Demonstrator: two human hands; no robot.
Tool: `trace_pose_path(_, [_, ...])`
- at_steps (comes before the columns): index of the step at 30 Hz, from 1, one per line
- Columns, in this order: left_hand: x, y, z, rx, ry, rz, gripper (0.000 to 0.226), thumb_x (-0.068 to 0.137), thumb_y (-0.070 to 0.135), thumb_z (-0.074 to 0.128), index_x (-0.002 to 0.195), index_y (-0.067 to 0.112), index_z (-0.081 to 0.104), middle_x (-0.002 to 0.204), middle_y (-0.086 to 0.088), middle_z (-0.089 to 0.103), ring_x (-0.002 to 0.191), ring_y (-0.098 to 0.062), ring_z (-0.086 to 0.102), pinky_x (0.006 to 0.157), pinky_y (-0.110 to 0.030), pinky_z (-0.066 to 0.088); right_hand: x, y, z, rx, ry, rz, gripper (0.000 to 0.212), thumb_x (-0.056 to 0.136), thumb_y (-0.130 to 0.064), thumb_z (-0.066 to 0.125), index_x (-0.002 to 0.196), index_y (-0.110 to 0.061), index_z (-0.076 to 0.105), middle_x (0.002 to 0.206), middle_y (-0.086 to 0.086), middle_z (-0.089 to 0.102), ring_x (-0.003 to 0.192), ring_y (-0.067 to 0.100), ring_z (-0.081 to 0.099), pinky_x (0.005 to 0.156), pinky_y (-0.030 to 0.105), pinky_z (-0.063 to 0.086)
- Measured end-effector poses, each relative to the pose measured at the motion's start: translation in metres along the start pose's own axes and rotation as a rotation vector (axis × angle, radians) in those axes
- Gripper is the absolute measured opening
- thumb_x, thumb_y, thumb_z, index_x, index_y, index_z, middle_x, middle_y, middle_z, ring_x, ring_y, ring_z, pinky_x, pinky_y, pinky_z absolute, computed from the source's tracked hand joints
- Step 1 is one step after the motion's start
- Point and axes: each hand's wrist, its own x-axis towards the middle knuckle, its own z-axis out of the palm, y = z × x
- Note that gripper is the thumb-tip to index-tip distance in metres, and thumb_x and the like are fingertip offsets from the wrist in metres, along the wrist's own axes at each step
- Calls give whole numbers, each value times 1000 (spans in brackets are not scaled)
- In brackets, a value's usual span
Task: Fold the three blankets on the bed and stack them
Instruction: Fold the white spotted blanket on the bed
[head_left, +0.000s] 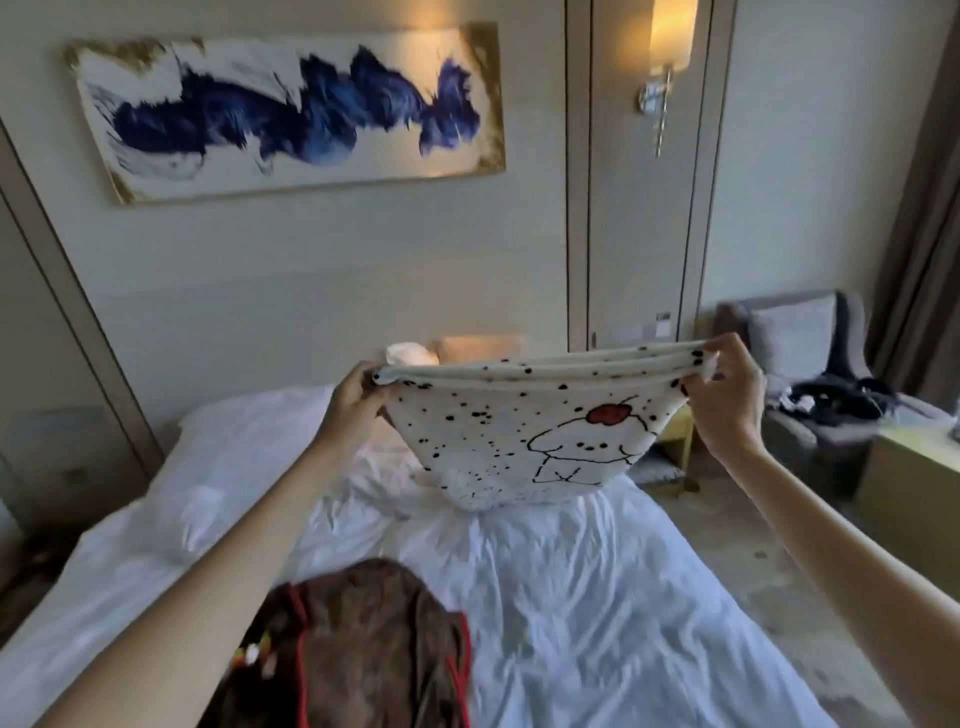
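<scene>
The white spotted blanket (519, 431) hangs above the bed (597, 597), its long top edge running left to right — left hand (353, 400) pinching one end, right hand (727, 395) the other, fingers curled round the cloth. The brown blanket (374, 639) lies below, nearer the left arm.

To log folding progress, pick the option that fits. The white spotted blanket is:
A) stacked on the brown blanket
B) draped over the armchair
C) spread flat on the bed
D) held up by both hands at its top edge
D: the left hand and right hand each grip a top corner of the white spotted blanket, which hangs over the bed, apart from the brown blanket.
</scene>
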Motion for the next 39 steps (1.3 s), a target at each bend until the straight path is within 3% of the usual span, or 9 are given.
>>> trace_pose_path(4, [-87, -91, 6, 69, -125, -211, 17, 100, 0, 45, 108, 10, 55, 98, -6, 62, 90, -19, 61, 74, -26, 52, -103, 65, -23, -231, -92, 197, 32, 74, -3, 56, 97, -22, 43, 83, 1, 60, 73, 28, 52, 64, 33, 37])
trace_pose_path(8, [-174, -159, 0, 272, -281, -353, 18, 101, 11, 48, 107, 25, 57, 106, 7, 61, 99, -7, 59, 77, -17, 48, -193, 110, -51, -374, -231, 280, 41, 73, -1, 56, 104, -18, 36, 91, 4, 67, 72, 29, 52, 63, 34, 37])
trace_pose_path(11, [-233, -181, -11, 566, -466, -299, 18, 101, 14, 46, 99, 31, 52, 100, 13, 56, 91, 0, 55, 70, -15, 43, -241, 129, -76, -461, -358, 273, 44, 74, 1, 57, 110, -18, 40, 101, 11, 70, 74, 30, 55, 62, 32, 38])
trace_pose_path(14, [-280, -181, -18, 681, -616, -214, 27, 99, 9, 44, 91, 35, 47, 99, 11, 57, 91, -6, 57, 75, -27, 48, -267, 134, -102, -553, -507, 211, 35, 77, -1, 59, 107, -17, 51, 92, 12, 69, 74, 32, 58, 58, 32, 40])
trace_pose_path(18, [-335, -167, -12, 815, -680, -123, 19, 93, 11, 50, 88, 28, 43, 92, 12, 50, 79, -10, 54, 71, -37, 48, -295, 136, -141, -623, -740, 52, 23, 75, 0, 61, 92, -14, 64, 87, 5, 68, 81, 31, 61, 59, 31, 40])
trace_pose_path(25, [-439, -154, 16, 977, -841, -90, 22, 81, 9, 59, 88, 19, 41, 89, 8, 42, 80, -16, 45, 68, -39, 43, -357, 156, -221, -716, -1012, -128, 21, 76, 1, 60, 85, -17, 58, 88, -3, 60, 88, 21, 55, 54, 29, 32])
trace_pose_path(30, [-525, -155, 24, 1018, -965, -88, 29, 79, 10, 61, 84, 24, 36, 83, 13, 35, 78, -9, 40, 54, -24, 27, -414, 166, -284, -726, -1154, -223, 15, 80, -3, 59, 89, -15, 58, 93, -1, 59, 91, 22, 55, 51, 32, 40])
trace_pose_path(37, [-630, -174, 32, 1074, -1114, -78, 28, 82, 10, 63, 89, 26, 41, 90, 12, 37, 88, -10, 45, 54, -17, 26, -502, 183, -355, -740, -1350, -253, 22, 77, 4, 57, 93, -11, 58, 98, 1, 58, 96, 24, 52, 50, 31, 32])
trace_pose_path(39, [-647, -178, 34, 1085, -1095, -99, 25, 84, 8, 62, 99, 23, 48, 95, 10, 42, 92, -14, 50, 60, -22, 39, -519, 191, -362, -761, -1360, -185, 21, 80, 3, 55, 96, -11, 56, 100, 2, 54, 96, 24, 50, 51, 34, 36])
